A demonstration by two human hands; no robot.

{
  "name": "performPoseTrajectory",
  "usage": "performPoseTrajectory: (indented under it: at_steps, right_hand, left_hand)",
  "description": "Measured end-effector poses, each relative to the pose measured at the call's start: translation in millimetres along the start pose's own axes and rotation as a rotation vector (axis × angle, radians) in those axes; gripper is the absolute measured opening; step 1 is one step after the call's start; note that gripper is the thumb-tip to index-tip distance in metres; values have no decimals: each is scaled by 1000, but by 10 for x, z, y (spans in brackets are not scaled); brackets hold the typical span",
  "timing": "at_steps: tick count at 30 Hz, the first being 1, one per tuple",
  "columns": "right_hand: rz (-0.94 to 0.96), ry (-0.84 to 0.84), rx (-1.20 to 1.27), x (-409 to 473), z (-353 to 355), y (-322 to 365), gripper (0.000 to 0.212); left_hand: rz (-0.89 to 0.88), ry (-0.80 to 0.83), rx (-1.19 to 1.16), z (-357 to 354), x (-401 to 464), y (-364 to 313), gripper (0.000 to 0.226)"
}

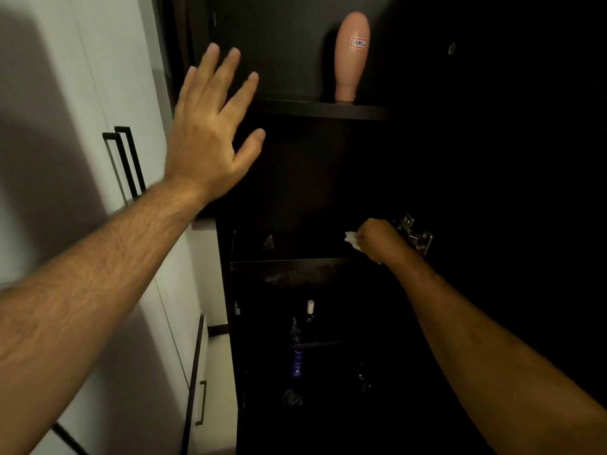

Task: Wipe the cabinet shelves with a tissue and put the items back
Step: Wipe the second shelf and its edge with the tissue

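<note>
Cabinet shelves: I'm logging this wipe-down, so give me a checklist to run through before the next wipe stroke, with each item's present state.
1. Tissue gripped in right hand: ok.
2. Left hand free, fingers spread near the cabinet's left edge: ok.
3. Middle shelf free of items along the wipe path: cannot tell, too dark.
4. Dusty patch on the shelf front wiped: not ok, it shows.
5. Pink bottle upright on the upper shelf, away from both hands: ok.
6. Lower items, such as the blue bottle, put back: cannot tell.

Tube (351, 57) label: "FAC", first letter unclear.
</note>
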State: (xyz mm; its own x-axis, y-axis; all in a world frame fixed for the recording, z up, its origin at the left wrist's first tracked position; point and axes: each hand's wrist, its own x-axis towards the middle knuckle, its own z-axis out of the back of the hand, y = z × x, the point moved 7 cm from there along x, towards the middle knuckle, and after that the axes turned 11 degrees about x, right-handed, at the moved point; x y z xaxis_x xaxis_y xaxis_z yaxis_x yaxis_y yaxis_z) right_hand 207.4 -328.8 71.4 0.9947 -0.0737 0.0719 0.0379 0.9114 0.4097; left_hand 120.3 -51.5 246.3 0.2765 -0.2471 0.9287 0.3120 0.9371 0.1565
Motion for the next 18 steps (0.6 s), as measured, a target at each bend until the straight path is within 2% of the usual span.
performPoseTrajectory:
  at_steps: [3, 9, 11, 15, 18]
  right_hand:
    - [-34, -21, -29, -20, -124, 245, 27]
    - [283, 15, -245, -163, -446, 946, 26]
    - [240, 35, -295, -102, -368, 813, 26]
    - [15, -104, -366, 77, -87, 283, 25]
    - [9, -73, -406, 137, -178, 353, 24]
  left_hand:
    - [-3, 24, 54, -63, -21, 76, 66]
    - [30, 109, 86, -194, -142, 286, 88]
    - [18, 123, 121, -210, -153, 332, 90]
    - [0, 129, 132, -213, -141, 340, 90]
    - [0, 143, 147, -220, -155, 358, 90]
